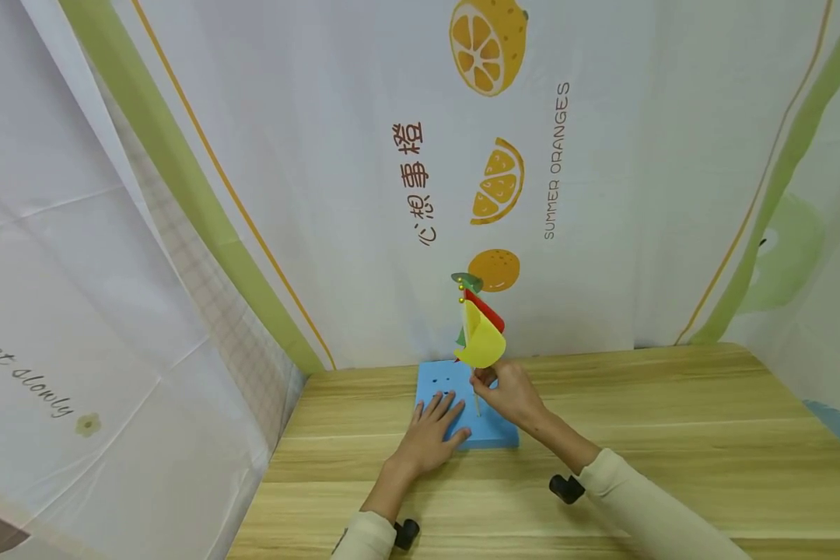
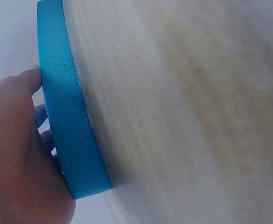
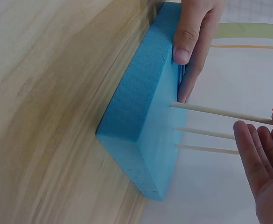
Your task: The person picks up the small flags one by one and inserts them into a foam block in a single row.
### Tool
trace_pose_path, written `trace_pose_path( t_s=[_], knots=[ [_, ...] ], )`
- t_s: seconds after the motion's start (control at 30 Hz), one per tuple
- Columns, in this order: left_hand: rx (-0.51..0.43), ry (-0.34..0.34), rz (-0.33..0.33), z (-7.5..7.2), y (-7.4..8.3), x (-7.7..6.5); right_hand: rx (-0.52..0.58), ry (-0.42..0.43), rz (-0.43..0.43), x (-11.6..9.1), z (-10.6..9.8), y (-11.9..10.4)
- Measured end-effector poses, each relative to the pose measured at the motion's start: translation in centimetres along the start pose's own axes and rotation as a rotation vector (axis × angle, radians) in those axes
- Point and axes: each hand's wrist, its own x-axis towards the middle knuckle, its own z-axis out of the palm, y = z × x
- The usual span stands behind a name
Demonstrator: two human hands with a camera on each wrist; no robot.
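A blue foam block [image 1: 497, 434] lies on the wooden table, with several small holes in its top. My left hand [image 1: 427, 437] rests on the block with its fingers spread, the thumb near the front edge. With thumb and fingers my right hand [image 1: 512, 395] pinches the wooden stick [image 3: 215, 111] of a yellow pinwheel [image 1: 484, 344]; the lower end of this stick meets the block's top. Behind the yellow one show a red pinwheel [image 1: 490, 309] and a green pinwheel [image 1: 470, 281], partly hidden. Two more thin sticks [image 3: 204, 133] stand in the block beyond the pinched one.
The wooden table [image 1: 658, 435] reaches back to a white curtain [image 1: 322, 194] printed with oranges. More fabric hangs at the left and right sides. A black wrist camera [image 1: 567, 488] sits under the right forearm, another black camera [image 1: 407, 534] beside the left cuff.
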Motion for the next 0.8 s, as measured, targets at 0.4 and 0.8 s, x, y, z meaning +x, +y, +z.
trace_pose_path(
  t_s=[0.4,0.8],
  knots=[
    [-0.003,-0.011,0.001,-0.2,0.1,0.1,0.003,0.006,0.01,-0.4,-0.7,0.1],
    [-0.097,-0.037,-0.025,-1.5,0.7,-0.1,0.039,0.014,-0.023,-0.5,-1.5,0.6]
  ],
)
